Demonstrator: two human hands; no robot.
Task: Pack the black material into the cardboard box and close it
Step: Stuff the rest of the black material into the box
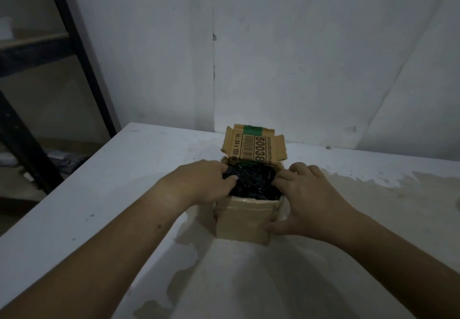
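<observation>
At the far left I count one dark metal rack (74, 52), standing off the edge of the one white table (119, 174). Two bare hands are in my feed, both forearms reaching in from the bottom corners and meeting at the single cardboard box (245, 221), which sits on the table near its middle.

My operator's left hand (206, 181) lies knuckles up over the box's left rim, its fingers and thumb curled into the one mass of black material (254, 181) and pinching its left edge. That material fills the open top of the box, bulging level with the rim.

One printed flap (254, 147) stands upright at the back, with a green band and a barcode.

The right hand (308, 199) clasps the box's right side: fingers hooked over the right rim onto the material, thumb pressed against the front face low near the corner.
</observation>
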